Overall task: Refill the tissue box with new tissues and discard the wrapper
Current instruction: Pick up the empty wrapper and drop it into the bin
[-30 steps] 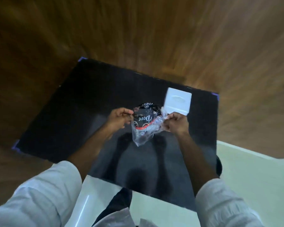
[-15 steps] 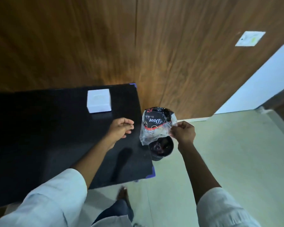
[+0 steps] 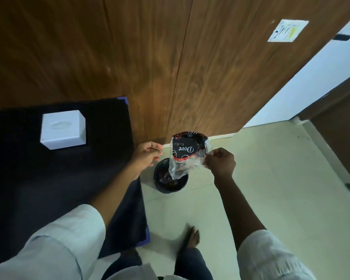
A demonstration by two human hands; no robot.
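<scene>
An empty plastic wrapper (image 3: pixel 185 155), clear with a black and red printed top, hangs in the air from my right hand (image 3: pixel 220 161), which pinches its right edge. The wrapper hangs directly above a small round black bin (image 3: pixel 171 183) on the floor. My left hand (image 3: pixel 148 154) hovers just left of the wrapper at the table's right edge, fingers loosely curled, holding nothing. A white tissue box (image 3: pixel 63 129) with an oval slot on top stands on the black table (image 3: pixel 49 178) at the left.
A brown wooden wall (image 3: pixel 170 57) rises behind the table and bin, with a paper notice (image 3: pixel 287 30) at upper right. Pale floor tiles (image 3: pixel 271 188) spread to the right. My bare foot (image 3: pixel 191 237) stands below the bin.
I turned to the right from the table. My left hand let go of the wrapper, and my right hand carried it off the table's edge to above the black bin.
</scene>
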